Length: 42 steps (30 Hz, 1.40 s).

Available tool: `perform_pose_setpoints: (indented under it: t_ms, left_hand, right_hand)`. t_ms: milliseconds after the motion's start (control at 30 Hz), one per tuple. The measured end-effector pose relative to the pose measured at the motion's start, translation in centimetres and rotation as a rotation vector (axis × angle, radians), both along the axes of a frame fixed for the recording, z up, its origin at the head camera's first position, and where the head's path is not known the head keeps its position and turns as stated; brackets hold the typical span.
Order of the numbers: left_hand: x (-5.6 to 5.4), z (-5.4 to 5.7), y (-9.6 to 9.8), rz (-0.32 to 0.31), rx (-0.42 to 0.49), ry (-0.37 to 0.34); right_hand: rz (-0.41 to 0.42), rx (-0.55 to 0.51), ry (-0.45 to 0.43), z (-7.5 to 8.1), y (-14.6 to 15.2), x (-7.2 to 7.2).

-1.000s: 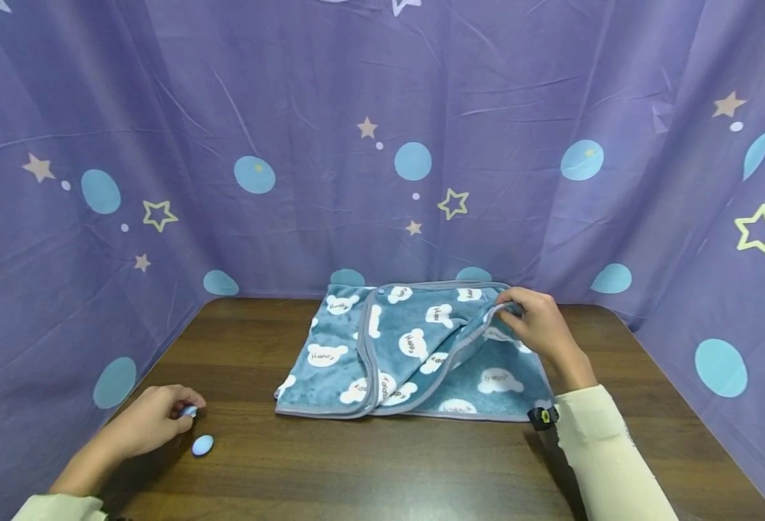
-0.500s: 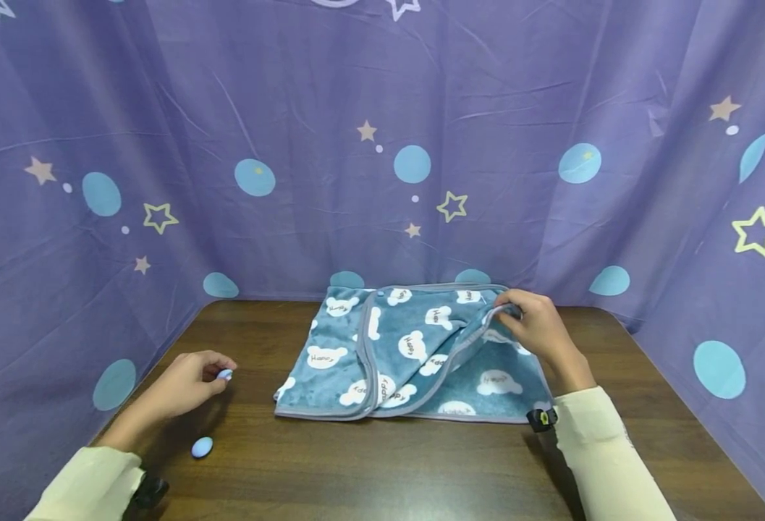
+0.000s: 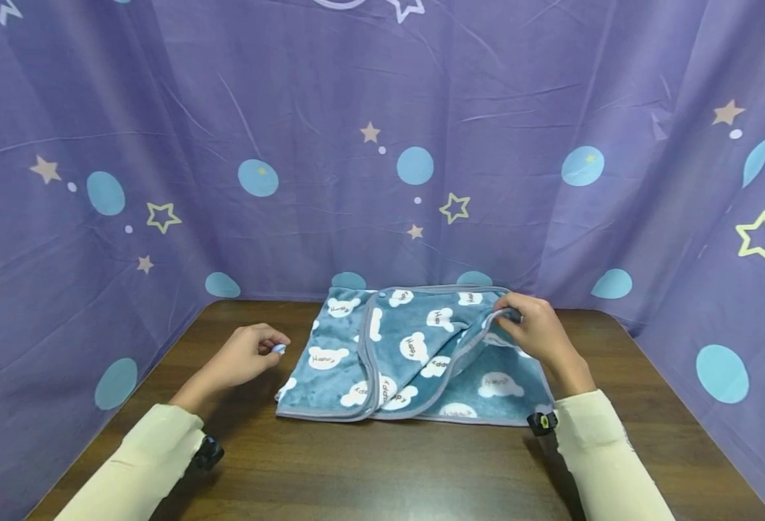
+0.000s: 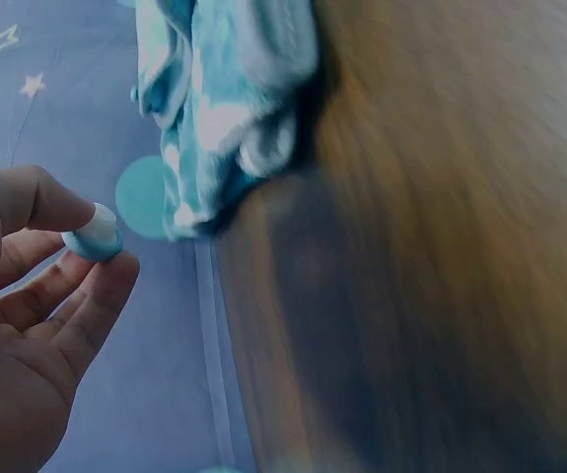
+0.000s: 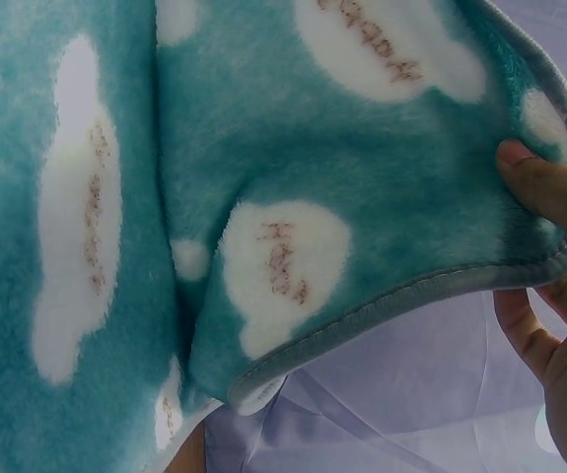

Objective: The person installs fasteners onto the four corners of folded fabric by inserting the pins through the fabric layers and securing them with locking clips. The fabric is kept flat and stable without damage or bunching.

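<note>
A folded teal blanket [image 3: 415, 325] with white bear heads and grey piping lies on the wooden table. My right hand [image 3: 532, 325] pinches the corner of its top layer and holds it raised and folded back. In the right wrist view, the thumb lies over the fleece and the other fingers are below the grey edge [image 5: 411, 296]. Left of the blanket, my left hand [image 3: 250, 352] is above the table, pinching a small rounded light-blue and white piece [image 4: 96, 235] between thumb and fingertips. Its exact kind cannot be told.
A small blue dot [image 3: 383, 294] shows on the blanket's upper layer near the far edge. A purple curtain [image 3: 330, 181] with stars and circles hangs behind and around the table [image 3: 382, 470]. Dark wrist cameras sit at both sleeves.
My left hand has moved up and right toward the blanket, carrying the small blue-and-white piece. A light-blue oval seen earlier on the table is now hidden behind the left arm. The right hand stays put.
</note>
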<state>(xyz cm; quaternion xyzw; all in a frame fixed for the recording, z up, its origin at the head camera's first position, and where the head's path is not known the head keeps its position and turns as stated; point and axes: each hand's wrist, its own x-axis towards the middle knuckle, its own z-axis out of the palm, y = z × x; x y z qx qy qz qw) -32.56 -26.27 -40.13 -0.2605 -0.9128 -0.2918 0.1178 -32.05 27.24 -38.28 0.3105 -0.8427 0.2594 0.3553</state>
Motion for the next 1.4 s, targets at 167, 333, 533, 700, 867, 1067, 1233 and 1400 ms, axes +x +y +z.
perform_pose_setpoints:
  t_ms: [167,333,533,700,867,1067,1233,1400]
  left_hand:
    - [-1.0,0.2,2.1,-0.004,0.038,0.001]
    - [-1.7,0.3,4.5,-0.008,0.069,-0.019]
    - [-2.6,0.3,7.7,-0.026,0.116,-0.044]
    - [-3.2,0.2,10.3,-0.020,0.146,-0.067]
    - [-3.5,0.2,12.6,-0.035,0.181,-0.091]
    - [-3.5,0.2,15.6,-0.054,0.223,-0.116]
    - [-3.4,0.4,17.4,-0.072,0.239,-0.128]
    - [-3.6,0.8,18.6,-0.084,0.258,-0.146]
  right_hand:
    - [-0.004,0.012,-0.001,0.0,-0.1,0.0]
    - [-0.005,0.028,-0.038,-0.3,0.0,0.2]
    - [0.009,0.035,-0.074,-0.6,0.1,0.4]
    - [0.024,0.035,-0.094,-0.6,-0.1,0.5]
    - [0.029,0.057,-0.124,-0.4,-0.3,0.5]
    - [0.036,0.067,-0.132,-0.3,-0.5,0.6]
    - [0.052,0.072,-0.124,-0.3,-0.9,0.4]
    - [0.063,0.082,-0.116,0.0,-1.3,0.5]
